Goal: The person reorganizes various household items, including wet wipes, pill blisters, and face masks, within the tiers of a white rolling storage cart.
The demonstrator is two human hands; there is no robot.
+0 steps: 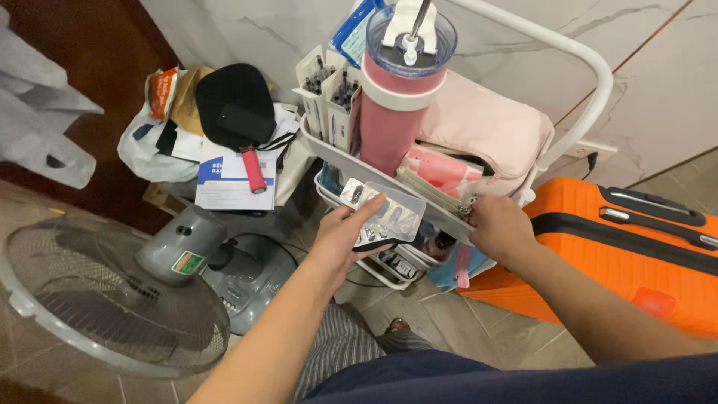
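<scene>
**Both hands at the white cart**

Left hand (345, 233) reaches forward, its grip closed on a clear plastic box (389, 212) of small items. Right hand (499, 227), just beside, pinches something tiny at the cart rim (338, 155). Behind both grips stands a pink tumbler (396, 90).

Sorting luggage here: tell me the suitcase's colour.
Orange, with black trim; the suitcase shows in the head view.

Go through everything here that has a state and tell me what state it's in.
Clear plastic box: shut, held in left hand.
Right hand: closed on the cart's rim.
Pink tumbler: upright, lid on.
Orange suitcase: lying flat, closed.
Fan: tilted against its base.
</scene>
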